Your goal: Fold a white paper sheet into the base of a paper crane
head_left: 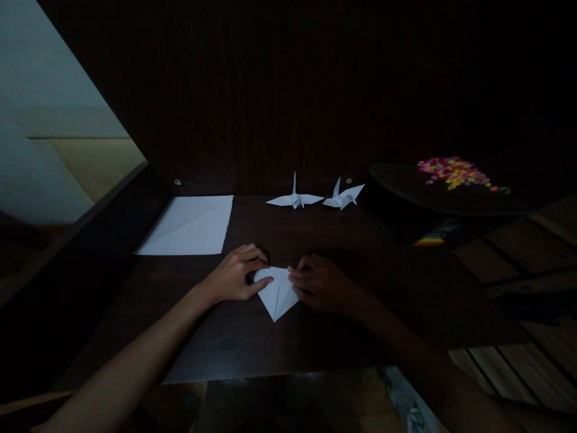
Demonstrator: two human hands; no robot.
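Observation:
A white sheet of folded paper (276,294) lies on the dark desk, one corner pointing toward me and a crease running down its middle. My left hand (238,273) grips its left edge, thumb on top of the paper and fingers curled along the upper edge. On the opposite side, my right hand (322,282) is closed on the right edge, its fingertips pressing the paper; its thumb is hidden in shadow. Beyond the hands stand two finished white paper cranes, one left (295,199) and one right (343,197).
A stack of white paper (189,225) lies at the back left of the desk (216,355). A dark side panel (81,252) borders the left and a tall panel (270,90) the back. Small colourful pieces (455,172) are heaped on a shelf at right.

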